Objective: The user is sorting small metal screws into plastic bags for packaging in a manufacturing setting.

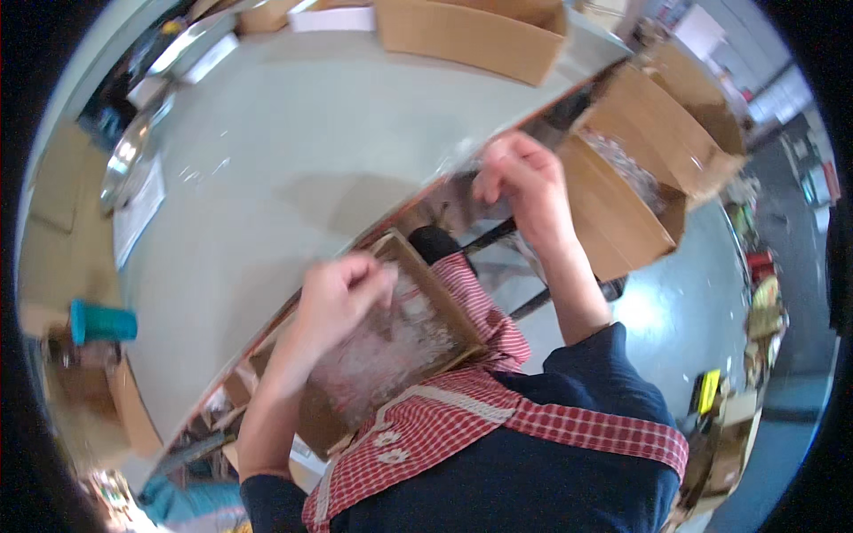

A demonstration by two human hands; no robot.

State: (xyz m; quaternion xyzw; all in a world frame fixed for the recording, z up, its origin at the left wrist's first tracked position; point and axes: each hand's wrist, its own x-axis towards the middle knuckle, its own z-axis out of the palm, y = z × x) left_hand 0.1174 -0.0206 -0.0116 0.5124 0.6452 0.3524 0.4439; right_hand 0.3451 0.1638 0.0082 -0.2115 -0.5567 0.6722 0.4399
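Your left hand is blurred, its fingers pinched on something clear at the top of the cardboard box held against your lap; what exactly it grips you cannot tell. That box is open and tilted, filled with crinkled clear plastic pieces, and it rests on your red checked apron just under the table edge. Your right hand is raised at the table's rim, fingers curled closed around a thin clear piece, hard to make out. Beside it, to your right, a second open cardboard box stands below the table, its flaps spread, with more clear plastic inside. The grey table is broad and mostly bare in its middle, its near edge running diagonally from lower left to upper right just above both hands. Along its far side sits a long cardboard box; a white sheet of paper lies toward the left rim. A teal cup stands off the table's left end. Shiny floor shows open to your right.
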